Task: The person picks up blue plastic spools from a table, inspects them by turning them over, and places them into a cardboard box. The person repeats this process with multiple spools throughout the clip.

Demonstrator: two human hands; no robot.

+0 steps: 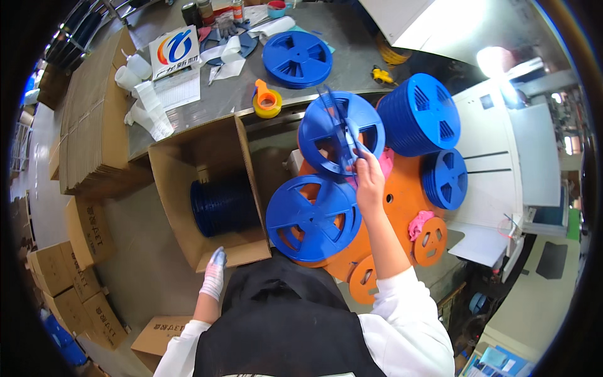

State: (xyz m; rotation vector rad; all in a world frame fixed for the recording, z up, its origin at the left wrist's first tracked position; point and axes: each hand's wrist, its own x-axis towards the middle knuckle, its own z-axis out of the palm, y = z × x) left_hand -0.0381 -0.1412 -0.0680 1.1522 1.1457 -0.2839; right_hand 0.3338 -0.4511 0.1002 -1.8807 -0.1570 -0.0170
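My right hand [369,179] is bare and grips a blue plastic reel [342,133], which is tilted so that mostly its edge shows. It is held over another blue reel [374,129] with cut-out windows. My left hand [215,275] wears a striped glove with greyish fingertips; its fingers point forward at the near edge of an open cardboard box [164,182]. Whether it touches the box I cannot tell. Inside the box lies a row of dark blue reels [226,204] on their rims. A flat blue reel [313,218] lies just right of the box.
Stacked blue reels [433,113] and smaller ones [446,179] stand on a large orange disc [402,188]. The grey worktable [232,85] holds a yellow tape roll [268,103] and more blue reels [297,58]. Flattened cartons [94,113] and closed boxes [59,276] are at left.
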